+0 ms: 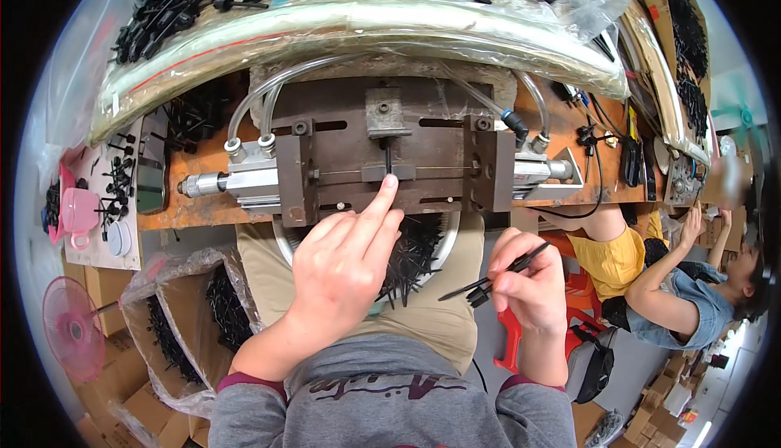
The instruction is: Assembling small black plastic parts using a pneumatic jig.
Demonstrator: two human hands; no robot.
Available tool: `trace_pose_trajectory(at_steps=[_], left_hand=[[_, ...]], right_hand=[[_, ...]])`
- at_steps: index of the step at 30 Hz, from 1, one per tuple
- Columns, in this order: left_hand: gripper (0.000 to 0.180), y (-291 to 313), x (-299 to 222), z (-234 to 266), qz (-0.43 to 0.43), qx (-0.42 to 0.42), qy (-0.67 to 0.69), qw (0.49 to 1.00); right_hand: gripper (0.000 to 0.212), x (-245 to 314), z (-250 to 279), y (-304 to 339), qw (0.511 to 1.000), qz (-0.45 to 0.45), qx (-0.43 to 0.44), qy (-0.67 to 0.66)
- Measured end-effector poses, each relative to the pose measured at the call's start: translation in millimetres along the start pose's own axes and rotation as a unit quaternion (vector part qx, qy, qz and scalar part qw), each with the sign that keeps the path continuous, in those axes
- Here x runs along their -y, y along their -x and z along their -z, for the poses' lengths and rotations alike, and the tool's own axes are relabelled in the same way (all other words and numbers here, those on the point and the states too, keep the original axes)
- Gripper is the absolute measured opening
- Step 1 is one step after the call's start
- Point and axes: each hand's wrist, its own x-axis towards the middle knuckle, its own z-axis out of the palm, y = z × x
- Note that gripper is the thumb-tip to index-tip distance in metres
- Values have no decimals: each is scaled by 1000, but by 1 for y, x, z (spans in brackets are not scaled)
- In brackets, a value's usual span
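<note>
My left hand (pixel 346 265) reaches over the front edge of a dark metal fixture (pixel 333 143). Its index finger is stretched out, with the tip on a thin black plastic rod (pixel 388 155) standing in the small centre block (pixel 374 173). Nothing shows gripped in that hand. To the right, off the fixture, my right hand (pixel 529 277) pinches slim black plastic stems (pixel 468 289), at least one with a ribbed head (pixel 480 295). Below the fixture a round pale tub (pixel 449 249) on my lap holds many similar black stems (pixel 411 257), partly behind my left hand.
Air cylinders (pixel 254 184) with clear hoses (pixel 248 106) flank the fixture on an orange bench (pixel 195 216). Black stems lie on a plastic-covered shelf (pixel 358 29) beyond. A lined carton (pixel 187 285) stands lower left. A co-worker (pixel 667 302) sits at right.
</note>
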Motion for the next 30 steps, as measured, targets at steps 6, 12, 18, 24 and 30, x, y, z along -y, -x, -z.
trace_pose_trajectory(at_steps=[6, 12, 18, 24, 30], left_hand=[[27, -2, 3, 0, 8, 13, 6, 1000], [26, -3, 3, 2, 19, 19, 4, 1000], [32, 5, 5, 22, 10, 27, 190, 981], [35, 13, -3, 23, -81, -8, 310, 947], [36, 15, -1, 29, 4, -34, 265, 964]], right_hand=[[19, -7, -17, 1, 999, -39, -9, 8], [10, -9, -18, -2, 998, -46, -20, -37], [8, -13, -30, -7, 996, -34, -77, 39], [11, -24, -43, -24, 998, -69, -13, 5], [31, -17, -39, -24, 997, 53, -43, 29]])
